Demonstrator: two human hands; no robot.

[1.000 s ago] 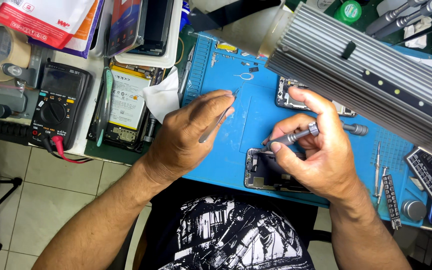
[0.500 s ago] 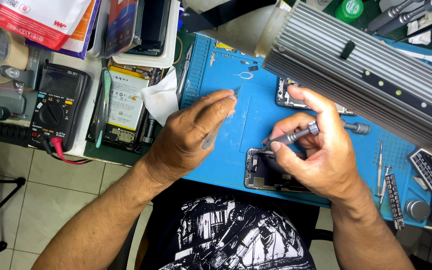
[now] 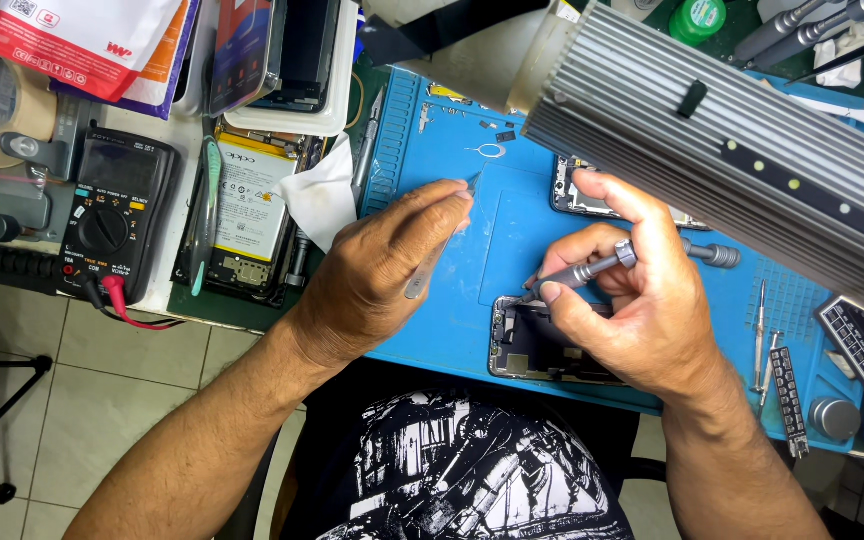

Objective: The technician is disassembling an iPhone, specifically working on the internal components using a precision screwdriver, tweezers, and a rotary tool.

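Screwdriver position governs this moment: the slim grey metal precision screwdriver (image 3: 592, 268) lies in the right hand (image 3: 642, 300), fingers closed around its shaft, its long axis running from upper right down to lower left, tip at the upper left corner of the opened dark smartphone chassis (image 3: 542, 345) low in the centre of the frame. The chassis lies directly beneath and just left of that hand, partly hidden by it, on the blue silicone repair mat (image 3: 452, 320). The left hand (image 3: 382, 270), at centre left, grips thin silver metal tweezers (image 3: 442, 240) whose points aim toward the upper right, over bare mat and apart from the chassis; the right hand is the nearer of the two to the phone. A second phone frame (image 3: 577, 195) lies on the mat just above the right hand. A ribbed grey metal lamp housing (image 3: 732, 150) overhangs the upper right and hides part of the mat. A black multimeter with red lead (image 3: 112, 225) and a white-labelled phone battery (image 3: 247, 205) sit at left, well apart.
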